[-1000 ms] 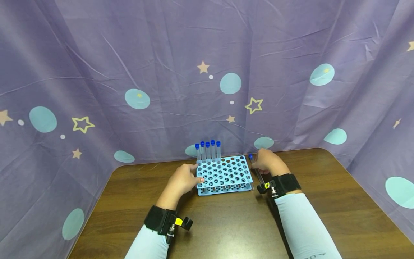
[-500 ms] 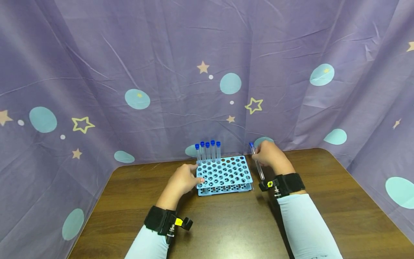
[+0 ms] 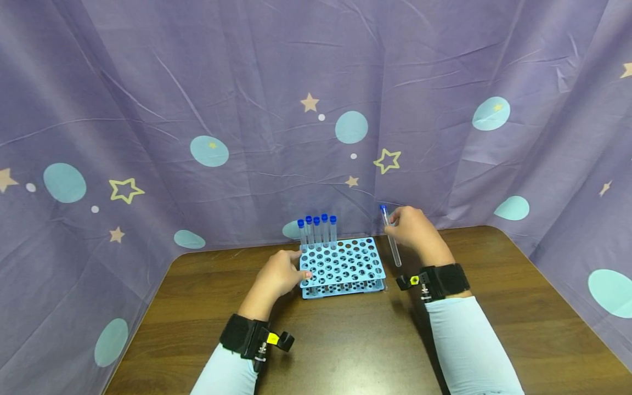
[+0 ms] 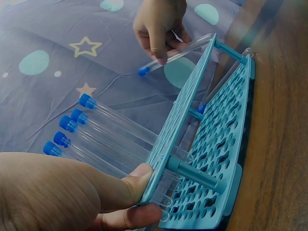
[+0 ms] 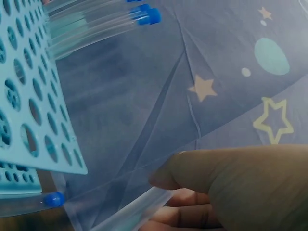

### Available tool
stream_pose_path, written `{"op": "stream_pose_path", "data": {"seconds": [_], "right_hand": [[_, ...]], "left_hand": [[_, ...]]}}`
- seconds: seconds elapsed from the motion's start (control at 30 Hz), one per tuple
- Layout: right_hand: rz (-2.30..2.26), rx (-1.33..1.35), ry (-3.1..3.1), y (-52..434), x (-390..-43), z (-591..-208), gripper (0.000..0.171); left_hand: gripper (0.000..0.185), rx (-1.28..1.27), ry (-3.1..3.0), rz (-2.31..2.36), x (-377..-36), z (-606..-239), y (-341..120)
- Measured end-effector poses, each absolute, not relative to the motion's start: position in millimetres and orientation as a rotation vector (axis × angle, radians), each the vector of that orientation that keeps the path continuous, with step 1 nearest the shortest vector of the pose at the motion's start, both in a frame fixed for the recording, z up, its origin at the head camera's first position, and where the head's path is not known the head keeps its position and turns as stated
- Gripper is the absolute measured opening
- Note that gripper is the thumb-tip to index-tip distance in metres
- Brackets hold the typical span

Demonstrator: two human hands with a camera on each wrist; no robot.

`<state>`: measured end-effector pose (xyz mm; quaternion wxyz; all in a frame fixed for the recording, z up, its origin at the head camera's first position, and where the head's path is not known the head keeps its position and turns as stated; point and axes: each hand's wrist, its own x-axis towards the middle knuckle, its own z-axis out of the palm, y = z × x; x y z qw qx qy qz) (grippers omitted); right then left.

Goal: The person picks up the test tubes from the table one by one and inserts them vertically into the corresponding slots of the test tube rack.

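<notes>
A light blue test tube rack (image 3: 345,266) stands on the table, with several blue-capped clear test tubes (image 3: 317,233) upright in its back row at the left. My left hand (image 3: 278,272) grips the rack's left end, thumb on the top plate; the left wrist view shows a finger under that plate. To the right of the rack my right hand (image 3: 413,231) pinches another clear test tube (image 3: 393,247) by its middle. This tube tilts, blue cap up and away, rounded end toward me, raised above the table. In the right wrist view its cap lies outside the picture.
One more blue-capped tube (image 5: 29,204) lies on the wooden table (image 3: 336,340) along the rack's right side. Behind the table's back edge hangs a purple curtain (image 3: 266,126) with stars and ovals.
My right hand has lifted the test tube from beside the rack, moving up and slightly away. The left hand and the rack have stayed in place.
</notes>
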<state>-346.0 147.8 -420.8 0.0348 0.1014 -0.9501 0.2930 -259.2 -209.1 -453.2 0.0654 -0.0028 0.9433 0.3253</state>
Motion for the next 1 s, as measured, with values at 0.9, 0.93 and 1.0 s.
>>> {"op": "stream_pose_path", "data": {"seconds": [0.9, 0.93, 1.0], "right_hand": [[0.997, 0.422, -2.502, 138, -333, -401, 0.024], [1.003, 0.427, -2.487, 138, -333, -401, 0.024], [1.007, 0.435, -2.46, 137, -332, -400, 0.023]], "left_hand": [[0.076, -0.026, 2.842, 0.977, -257, -451, -208], [0.076, -0.028, 2.842, 0.975, -257, -451, -208], [0.076, -0.031, 2.839, 0.974, -257, -450, -208]]}}
